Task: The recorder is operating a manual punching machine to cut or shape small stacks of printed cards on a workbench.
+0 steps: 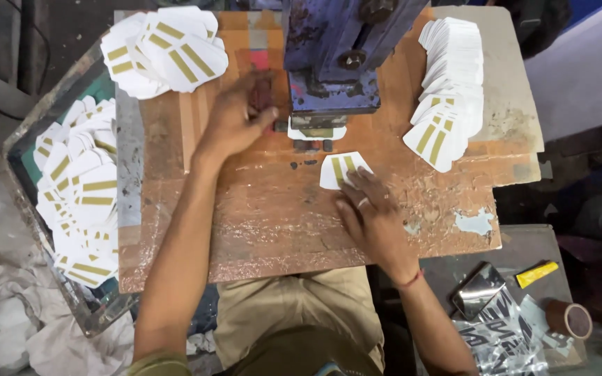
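One card lies half-hidden under the press; left hand curled there, right hand spread flat.

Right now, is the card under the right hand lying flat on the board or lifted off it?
Flat. The white card with gold stripes lies on the worn wooden board, with the right hand fingertips resting on its near edge.

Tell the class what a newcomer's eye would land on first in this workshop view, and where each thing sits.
The blue press stands at the far middle of the worn wooden bench, with the left hand beside its base. White cards with gold stripes dominate: heaps at far left, in the left tray and fanned at right. The right hand touches a single card at centre.
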